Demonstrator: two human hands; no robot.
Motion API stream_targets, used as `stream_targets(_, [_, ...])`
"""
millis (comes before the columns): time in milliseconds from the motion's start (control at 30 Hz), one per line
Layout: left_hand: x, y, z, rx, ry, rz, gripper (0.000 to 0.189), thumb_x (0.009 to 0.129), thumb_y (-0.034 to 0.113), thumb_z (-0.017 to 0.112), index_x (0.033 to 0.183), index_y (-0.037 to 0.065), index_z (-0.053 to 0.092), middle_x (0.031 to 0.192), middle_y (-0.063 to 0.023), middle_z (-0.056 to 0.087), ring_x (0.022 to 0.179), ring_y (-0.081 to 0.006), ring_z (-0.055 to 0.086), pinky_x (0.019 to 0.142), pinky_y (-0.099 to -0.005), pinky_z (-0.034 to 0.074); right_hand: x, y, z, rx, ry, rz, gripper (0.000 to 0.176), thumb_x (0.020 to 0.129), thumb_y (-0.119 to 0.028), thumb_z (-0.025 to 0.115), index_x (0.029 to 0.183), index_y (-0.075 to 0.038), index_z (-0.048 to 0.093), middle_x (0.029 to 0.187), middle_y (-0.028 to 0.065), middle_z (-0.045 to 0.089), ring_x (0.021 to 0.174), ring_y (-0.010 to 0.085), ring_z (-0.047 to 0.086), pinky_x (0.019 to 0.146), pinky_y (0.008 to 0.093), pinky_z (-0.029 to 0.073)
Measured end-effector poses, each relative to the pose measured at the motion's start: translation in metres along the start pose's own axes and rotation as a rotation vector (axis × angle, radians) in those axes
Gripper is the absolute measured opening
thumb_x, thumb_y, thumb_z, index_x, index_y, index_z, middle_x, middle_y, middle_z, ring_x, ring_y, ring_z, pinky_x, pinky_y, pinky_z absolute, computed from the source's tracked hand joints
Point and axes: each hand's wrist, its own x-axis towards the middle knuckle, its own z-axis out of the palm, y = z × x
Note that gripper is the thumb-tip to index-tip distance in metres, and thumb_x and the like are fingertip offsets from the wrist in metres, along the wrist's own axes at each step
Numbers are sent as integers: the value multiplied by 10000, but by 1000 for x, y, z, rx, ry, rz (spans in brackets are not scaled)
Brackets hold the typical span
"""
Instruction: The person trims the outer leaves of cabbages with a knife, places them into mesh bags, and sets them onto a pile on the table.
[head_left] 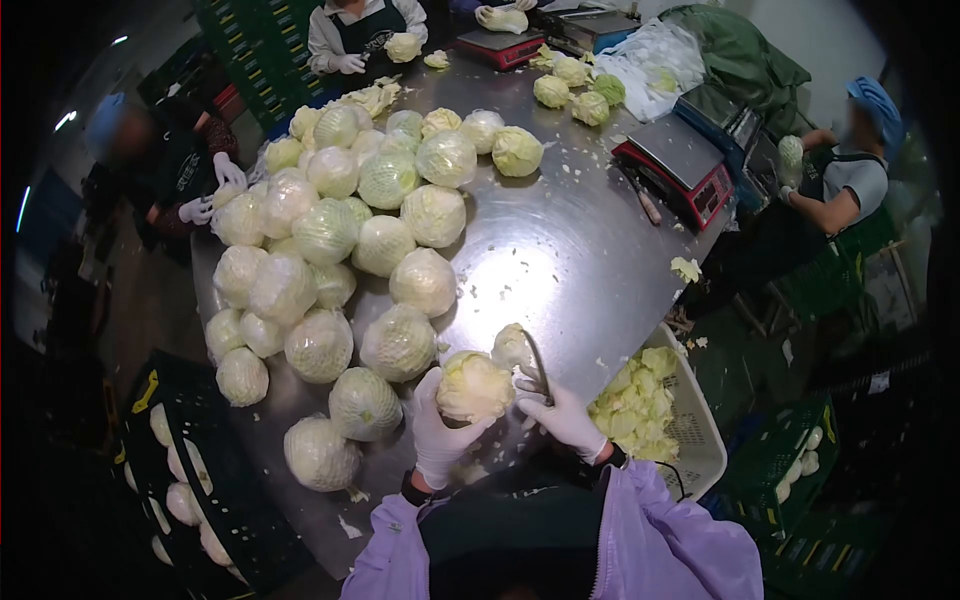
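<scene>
At the table's near edge, my gloved left hand (438, 430) is wrapped round the left side of a pale yellow cabbage (475, 386). My gloved right hand (562, 415) is closed round a curved knife (535, 362), just right of that cabbage. Behind the knife blade lies a small pale cabbage piece (511, 345). A large pile of net-covered and wrapped cabbages (326, 231) spreads to the left and beyond my hands.
A white basket (705, 425) of loose leaves stands at right. Red scales (680, 170) and a knife handle (649, 208) lie on the metal table (560, 250). Crates (200, 440) stand at left. Several co-workers (850, 180) surround the table.
</scene>
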Motion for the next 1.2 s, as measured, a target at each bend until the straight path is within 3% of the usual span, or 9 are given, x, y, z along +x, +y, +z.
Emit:
stream_targets(100, [2, 13, 0, 69, -48, 115, 939, 568, 178, 889, 1335, 21, 370, 1264, -151, 459, 1160, -254, 495, 978, -350, 432, 8, 11, 12, -300, 53, -273, 601, 850, -175, 617, 1378, -4, 386, 1175, 195, 622, 1062, 277, 628, 854, 338, 504])
stream_targets(267, [13, 7, -11, 24, -130, 154, 950, 562, 174, 895, 1337, 14, 369, 1265, -144, 460, 1155, -253, 501, 980, -347, 433, 4, 8, 8, -336, -30, -168, 603, 845, -168, 592, 1380, -1, 372, 1160, 245, 600, 989, 310, 640, 870, 358, 486])
stream_targets(533, [16, -8, -10, -88, -190, 103, 939, 572, 250, 902, 1325, 27, 387, 1253, -157, 478, 1114, -286, 530, 935, -377, 454, -3, 2, -2, 37, -261, 126, 583, 908, -5, 397, 1467, -72, 245, 1032, 95, 594, 796, 117, 648, 603, 230, 478])
stream_targets(733, [21, -8, -21, -336, -318, -77, 965, 595, 142, 882, 1374, 20, 326, 1293, -119, 452, 1165, -215, 509, 966, -354, 464, -7, 15, -7, 209, -305, 141, 567, 939, -32, 392, 1477, -79, 217, 1102, 101, 584, 772, 121, 649, 554, 209, 451])
stream_targets(833, [23, -2, -25, -599, -325, -347, 969, 603, 119, 873, 1386, 24, 309, 1300, -119, 453, 1172, -216, 511, 959, -357, 476, -9, 9, -12, 340, -211, 86, 557, 959, -70, 424, 1474, -66, 211, 1167, 116, 587, 783, 114, 649, 545, 197, 440])
stream_targets(900, [18, -14, -18, -493, -269, -241, 973, 612, 85, 859, 1398, 39, 288, 1297, -132, 455, 1172, -228, 512, 966, -362, 474, -12, -3, -4, 230, -185, 68, 575, 954, -135, 495, 1459, -34, 239, 1221, 141, 583, 816, 158, 658, 612, 245, 491])
stream_targets(967, [18, 0, -16, -286, -233, -95, 948, 623, 83, 855, 1389, 41, 298, 1311, -130, 451, 1174, -229, 508, 972, -359, 466, -11, -12, 10, -381, -26, -214, 607, 930, -190, 562, 1437, -8, 282, 1185, 191, 602, 854, 242, 670, 729, 310, 519])
stream_targets(1033, [18, 5, -10, -81, -191, 60, 924, 634, 81, 851, 1381, 42, 308, 1325, -127, 448, 1176, -229, 503, 977, -357, 459, -4, -12, 16, -431, 66, -208, 565, 907, -206, 594, 1389, -6, 376, 1127, 251, 611, 904, 303, 663, 824, 346, 502])
stream_targets(1200, [13, -3, -9, -636, -158, -331, 917, 654, 89, 833, 1396, 47, 296, 1319, -102, 439, 1183, -239, 487, 1010, -371, 426, 2, 3, 15, -213, 118, -102, 371, 934, -192, 551, 1256, -11, 517, 966, 224, 645, 723, 233, 684, 655, 336, 522])
